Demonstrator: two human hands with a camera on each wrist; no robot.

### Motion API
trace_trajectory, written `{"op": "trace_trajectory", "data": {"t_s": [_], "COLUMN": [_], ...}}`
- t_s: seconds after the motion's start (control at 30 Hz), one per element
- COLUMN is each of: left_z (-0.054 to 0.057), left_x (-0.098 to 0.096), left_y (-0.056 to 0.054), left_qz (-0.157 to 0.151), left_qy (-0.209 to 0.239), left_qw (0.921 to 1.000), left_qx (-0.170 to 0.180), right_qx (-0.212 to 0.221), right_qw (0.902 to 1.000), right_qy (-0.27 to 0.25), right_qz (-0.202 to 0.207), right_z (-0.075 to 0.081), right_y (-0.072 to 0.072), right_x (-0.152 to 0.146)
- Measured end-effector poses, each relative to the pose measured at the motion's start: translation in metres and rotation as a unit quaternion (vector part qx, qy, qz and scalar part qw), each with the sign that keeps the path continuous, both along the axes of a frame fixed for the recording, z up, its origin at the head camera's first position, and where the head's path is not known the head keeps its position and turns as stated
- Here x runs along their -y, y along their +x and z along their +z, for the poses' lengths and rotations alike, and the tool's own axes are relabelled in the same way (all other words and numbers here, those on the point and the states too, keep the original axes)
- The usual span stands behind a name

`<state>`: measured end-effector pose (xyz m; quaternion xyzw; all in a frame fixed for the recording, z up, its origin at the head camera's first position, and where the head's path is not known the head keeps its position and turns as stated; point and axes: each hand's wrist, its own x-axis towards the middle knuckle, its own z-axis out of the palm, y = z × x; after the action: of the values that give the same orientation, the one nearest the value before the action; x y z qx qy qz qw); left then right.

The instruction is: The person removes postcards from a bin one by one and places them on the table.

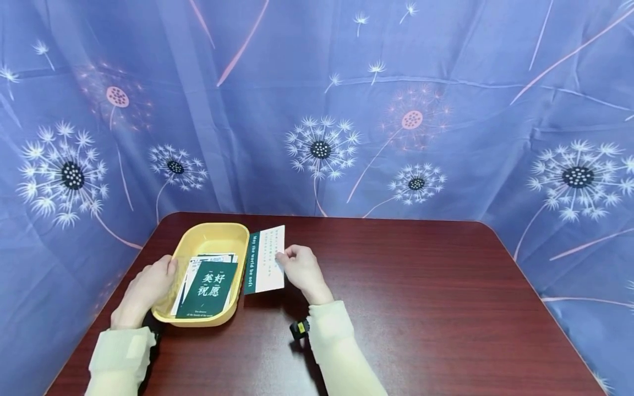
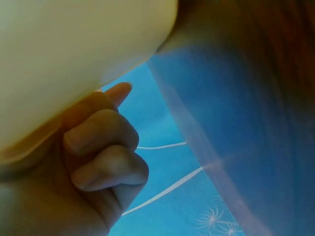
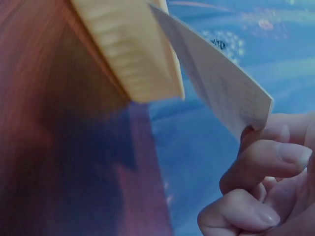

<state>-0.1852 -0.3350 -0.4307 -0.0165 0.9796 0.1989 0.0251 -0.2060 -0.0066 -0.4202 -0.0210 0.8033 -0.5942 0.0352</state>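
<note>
A yellow plastic basket [image 1: 199, 232] stands on the left part of the table. My left hand [image 1: 151, 283] grips its left rim; in the left wrist view the curled fingers [image 2: 106, 132] lie against the basket's pale outer wall [image 2: 74, 54]. Several cards lie inside, the top one a dark green card [image 1: 208, 291] with white characters. Just right of the basket, my right hand [image 1: 303, 269] pinches a white card [image 1: 269, 258] by its right edge. A green band with the words "May the world be soft" runs down the card's left side, close to the basket rim.
The dark red-brown wooden table [image 1: 421, 308] stretches far to the right of both hands. A blue curtain [image 1: 346, 82] with dandelion prints hangs behind the table and along its sides. A small black device [image 1: 299, 329] sits at the right wrist.
</note>
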Motion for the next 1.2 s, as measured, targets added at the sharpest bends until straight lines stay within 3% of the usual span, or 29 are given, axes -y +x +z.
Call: {"op": "trace_trajectory", "data": {"t_s": [0.2, 0.47, 0.77, 0.97, 1.2], "left_z": [0.0, 0.001, 0.001, -0.001, 0.0], "left_x": [0.0, 0.0, -0.002, 0.0, 0.0], "left_y": [0.002, 0.002, 0.001, -0.002, -0.001], "left_qz": [-0.002, -0.001, 0.001, 0.0, 0.006], "left_qy": [0.001, -0.004, -0.008, -0.011, -0.007], "left_qw": [1.0, 0.9999, 0.9999, 0.9998, 0.9999], "left_qx": [-0.007, -0.014, -0.011, -0.018, -0.005], "right_qx": [0.035, 0.023, 0.079, 0.062, 0.065], "right_qw": [0.999, 0.9959, 0.9932, 0.9882, 0.9739], "right_qy": [-0.027, 0.087, 0.084, 0.139, 0.217], "right_qz": [0.011, 0.001, 0.011, 0.009, 0.017], "right_z": [-0.011, -0.013, -0.027, -0.032, -0.036], "right_y": [0.003, 0.005, 0.004, 0.002, 0.002], "right_x": [-0.015, -0.021, -0.028, -0.026, -0.024]}}
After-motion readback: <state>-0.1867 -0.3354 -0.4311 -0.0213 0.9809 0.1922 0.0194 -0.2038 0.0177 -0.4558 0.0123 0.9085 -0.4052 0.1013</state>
